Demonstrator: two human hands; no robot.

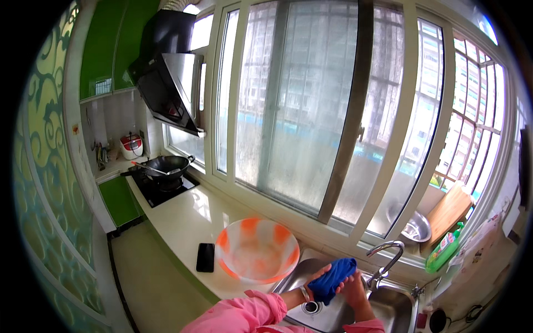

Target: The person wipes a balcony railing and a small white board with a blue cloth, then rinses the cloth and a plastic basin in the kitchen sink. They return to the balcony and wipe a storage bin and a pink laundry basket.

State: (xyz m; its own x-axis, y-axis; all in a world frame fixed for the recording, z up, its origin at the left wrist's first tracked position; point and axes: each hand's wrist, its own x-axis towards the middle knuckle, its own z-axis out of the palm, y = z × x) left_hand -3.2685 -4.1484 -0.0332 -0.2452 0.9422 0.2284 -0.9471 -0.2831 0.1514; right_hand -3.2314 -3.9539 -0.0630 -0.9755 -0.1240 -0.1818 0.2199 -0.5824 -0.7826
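Observation:
Bunched between my two hands is a blue cloth [333, 281], held above the left bowl of a stainless steel double sink [333, 316]. My left hand [318, 274], with a bracelet at the wrist, grips it from the left. On the other side my right hand [353, 287] has its fingers around the lower right part. Some fingers are hidden behind the cloth. A curved chrome faucet [387, 249] rises just right of my hands. Beside the sink, an orange and white plastic basin [258, 249] sits on the counter.
A black phone [205, 257] lies on the pale countertop [170, 224] left of the basin. Farther left, a black wok [166, 167] rests on the gas stove [152, 193]. A green soap bottle [444, 252], wooden cutting board [449, 212] and metal bowl [417, 228] stand on the windowsill.

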